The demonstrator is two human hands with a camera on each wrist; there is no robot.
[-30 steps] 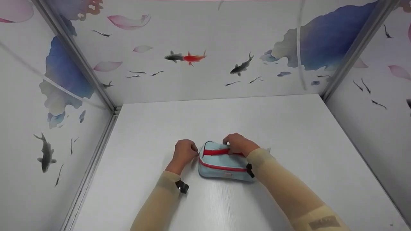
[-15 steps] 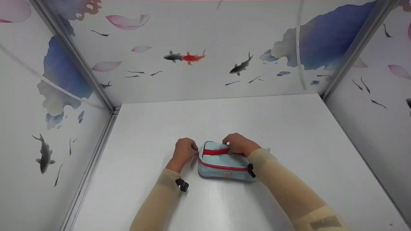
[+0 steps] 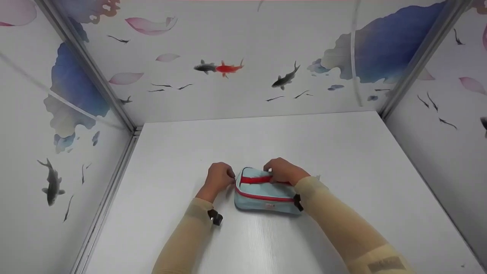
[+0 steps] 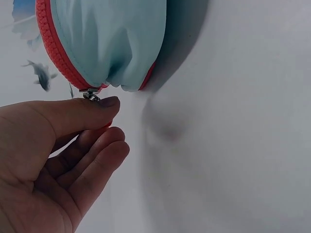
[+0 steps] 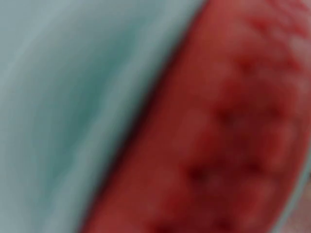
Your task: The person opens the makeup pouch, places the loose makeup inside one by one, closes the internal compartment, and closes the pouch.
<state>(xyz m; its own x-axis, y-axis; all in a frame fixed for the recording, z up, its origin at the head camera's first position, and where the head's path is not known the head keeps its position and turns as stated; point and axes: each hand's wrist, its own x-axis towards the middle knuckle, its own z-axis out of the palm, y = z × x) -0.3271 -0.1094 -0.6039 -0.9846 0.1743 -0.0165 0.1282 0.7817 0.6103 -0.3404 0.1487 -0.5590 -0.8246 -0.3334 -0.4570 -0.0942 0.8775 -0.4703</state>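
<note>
A light blue zippered pouch point(image 3: 262, 194) with red trim stands on the white table in the head view. My left hand point(image 3: 219, 178) is at the pouch's left end. In the left wrist view, its thumb and index finger pinch the metal zipper pull point(image 4: 91, 94) at the end of the red zipper point(image 4: 56, 48); the other fingers are loosely bent. My right hand point(image 3: 283, 170) grips the pouch's top by the red strap point(image 3: 255, 180), its fingertips partly hidden. So close is the right wrist view that only blurred blue fabric point(image 5: 73, 97) and red zipper teeth point(image 5: 233, 126) fill it.
White panels printed with fish and petals enclose the table point(image 3: 182, 144) at the back and both sides. A metal rail point(image 3: 110, 205) runs along the left edge. Small black cameras point(image 3: 215, 217) are strapped to both wrists.
My left hand has shifted very slightly toward the back. The pouch and my right hand stay practically in place.
</note>
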